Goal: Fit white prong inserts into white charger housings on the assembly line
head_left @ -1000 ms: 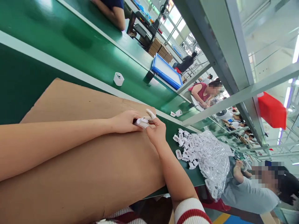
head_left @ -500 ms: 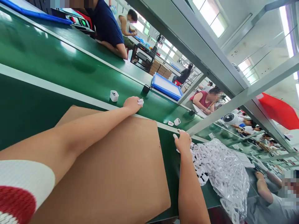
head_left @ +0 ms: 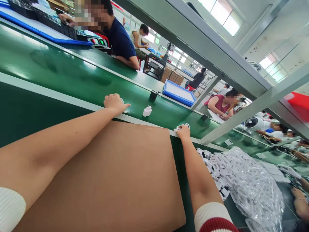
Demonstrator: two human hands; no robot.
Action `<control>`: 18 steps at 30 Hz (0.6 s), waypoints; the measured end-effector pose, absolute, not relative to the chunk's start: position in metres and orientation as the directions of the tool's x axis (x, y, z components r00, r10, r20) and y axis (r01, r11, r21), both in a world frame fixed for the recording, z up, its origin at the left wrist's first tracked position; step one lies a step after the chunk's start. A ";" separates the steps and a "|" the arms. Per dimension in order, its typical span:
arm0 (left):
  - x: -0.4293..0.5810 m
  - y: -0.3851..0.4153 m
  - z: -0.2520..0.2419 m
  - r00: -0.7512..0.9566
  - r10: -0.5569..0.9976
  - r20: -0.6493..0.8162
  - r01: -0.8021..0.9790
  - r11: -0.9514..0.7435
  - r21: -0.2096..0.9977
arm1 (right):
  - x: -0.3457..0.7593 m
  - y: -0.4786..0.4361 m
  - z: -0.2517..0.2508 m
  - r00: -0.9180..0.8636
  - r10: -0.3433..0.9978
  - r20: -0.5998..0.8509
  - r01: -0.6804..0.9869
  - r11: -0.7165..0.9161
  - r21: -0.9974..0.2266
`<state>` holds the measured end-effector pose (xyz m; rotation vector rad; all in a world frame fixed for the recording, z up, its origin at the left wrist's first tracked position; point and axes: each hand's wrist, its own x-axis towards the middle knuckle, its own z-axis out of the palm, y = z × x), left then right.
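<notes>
My left hand (head_left: 114,103) reaches over the near edge of the green conveyor belt. Its fingers curl round a white charger housing (head_left: 122,101), mostly hidden, while the thumb sticks out to the right. Between my hands a white plug charger (head_left: 147,111) stands on the belt, its pins upward. My right hand (head_left: 183,132) is closed at the belt's edge on a white charger housing (head_left: 187,125). A small white part (head_left: 178,128) shows by its fingertips; whether it is held I cannot tell.
A large cardboard sheet (head_left: 116,174) lies before me. Right of my right arm are a heap of white plastic parts (head_left: 214,164) and a clear bag (head_left: 256,183) of them. Black blocks (head_left: 154,94) and a blue tray (head_left: 179,92) line the far side. Co-workers sit beyond; a metal post (head_left: 207,91) rises there.
My left hand has let go of the plug charger, now standing on the belt, and moved left to the housing. My right hand has moved from beside the heap to the belt's housing.
</notes>
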<state>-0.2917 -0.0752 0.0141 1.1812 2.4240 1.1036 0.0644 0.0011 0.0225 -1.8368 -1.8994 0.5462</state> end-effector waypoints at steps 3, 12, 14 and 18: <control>-0.306 -0.082 0.019 -0.574 0.811 0.113 0.609 0.330 0.721 | 0.064 -0.013 0.027 -0.029 0.999 0.034 0.690 0.044 -0.722; -0.201 -0.135 0.024 -0.003 0.952 0.306 0.692 -0.219 0.688 | 0.068 -0.093 0.030 -0.471 0.871 -0.137 -0.150 -0.232 -0.961; -0.177 -0.150 0.015 0.165 0.949 0.270 0.664 -0.309 0.681 | 0.067 -0.103 0.026 -0.428 0.893 -0.143 -0.161 -0.231 -0.959; -0.151 -0.169 -0.007 0.244 0.942 0.229 0.595 -0.332 0.732 | 0.064 -0.112 0.021 -0.362 0.926 -0.109 -0.107 -0.157 -0.982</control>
